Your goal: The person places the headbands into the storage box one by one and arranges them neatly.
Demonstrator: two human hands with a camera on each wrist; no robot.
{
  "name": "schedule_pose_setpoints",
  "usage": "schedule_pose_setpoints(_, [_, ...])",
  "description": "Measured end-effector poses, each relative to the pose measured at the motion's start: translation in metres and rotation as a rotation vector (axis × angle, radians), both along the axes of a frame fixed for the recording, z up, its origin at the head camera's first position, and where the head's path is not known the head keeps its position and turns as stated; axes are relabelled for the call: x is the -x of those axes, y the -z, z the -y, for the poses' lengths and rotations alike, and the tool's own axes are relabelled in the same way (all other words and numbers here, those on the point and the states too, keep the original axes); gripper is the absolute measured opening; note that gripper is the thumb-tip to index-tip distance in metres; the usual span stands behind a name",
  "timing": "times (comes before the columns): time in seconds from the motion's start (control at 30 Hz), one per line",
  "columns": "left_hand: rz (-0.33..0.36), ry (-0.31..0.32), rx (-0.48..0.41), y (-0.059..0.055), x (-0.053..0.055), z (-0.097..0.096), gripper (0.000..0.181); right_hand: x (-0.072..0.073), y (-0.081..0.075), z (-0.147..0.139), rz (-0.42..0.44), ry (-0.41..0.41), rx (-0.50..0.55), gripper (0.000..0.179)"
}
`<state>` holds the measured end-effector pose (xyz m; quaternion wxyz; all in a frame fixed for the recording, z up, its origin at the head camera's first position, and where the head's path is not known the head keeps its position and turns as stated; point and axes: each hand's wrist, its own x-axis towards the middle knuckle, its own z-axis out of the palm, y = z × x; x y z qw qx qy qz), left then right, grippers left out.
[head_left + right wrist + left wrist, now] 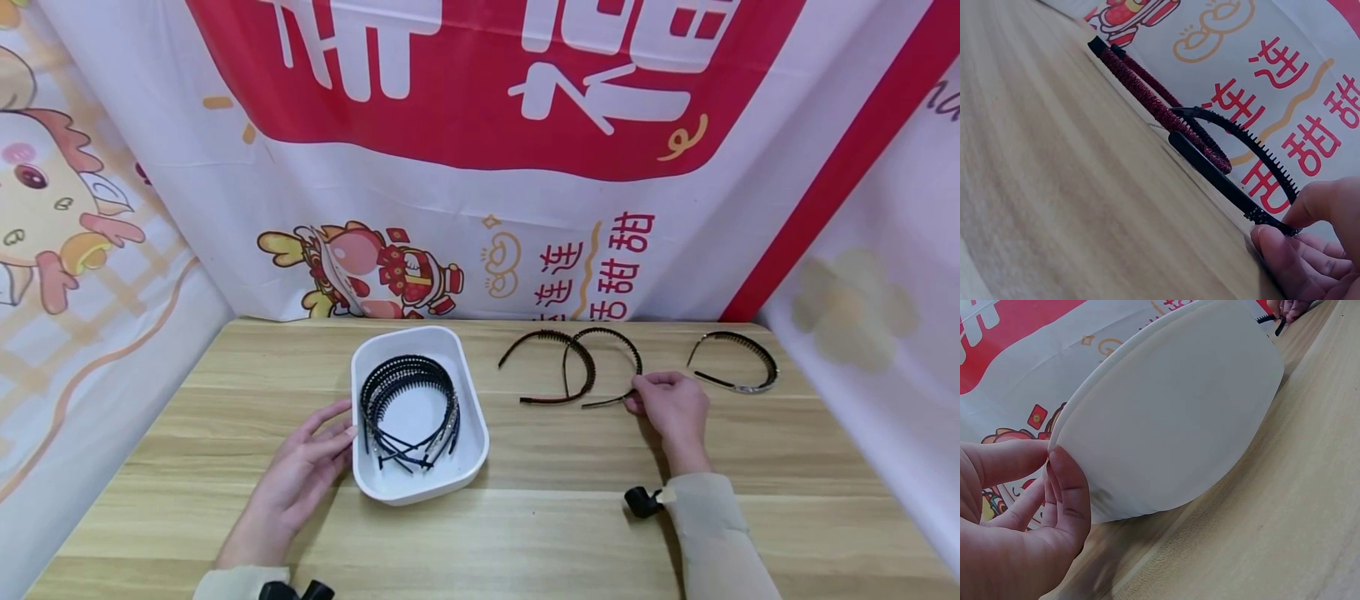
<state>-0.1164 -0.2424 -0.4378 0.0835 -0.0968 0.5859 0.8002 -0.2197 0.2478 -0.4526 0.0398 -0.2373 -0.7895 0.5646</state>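
A white plastic bin [472,450] stands left of centre, with several black toothed headbands [408,367] stacked inside. My left hand [303,479] holds the bin's left side; the left wrist view shows its thumb and a finger at the rim [1075,397]. To the right, my right hand [671,408] pinches a black toothed headband [609,331] by its side, near a small sparkly decoration [1259,217]. That headband overlaps a dark red headband [555,400], which has a glittery textured surface [1141,87] in the right wrist view.
Another black headband [768,360] with a silvery decoration lies at the far right of the wooden table [540,533]. A printed cloth [480,192] hangs behind the table's back edge, and patterned cloths flank both sides.
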Motion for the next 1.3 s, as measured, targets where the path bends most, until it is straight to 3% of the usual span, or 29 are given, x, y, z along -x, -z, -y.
schedule_pose_setpoints(0.43, [-0.004,0.001,-0.007,0.000,-0.001,0.001,0.041,0.002,-0.006,0.001,-0.036,0.015,0.165,0.036])
schedule_pose_setpoints(1.0, [-0.014,0.006,-0.021,0.000,0.000,0.000,0.040,-0.001,-0.019,0.008,-0.045,-0.032,0.255,0.041])
schedule_pose_setpoints(1.3, [-0.003,0.001,-0.013,0.000,0.000,0.000,0.040,-0.003,-0.025,0.017,-0.022,-0.083,0.245,0.044])
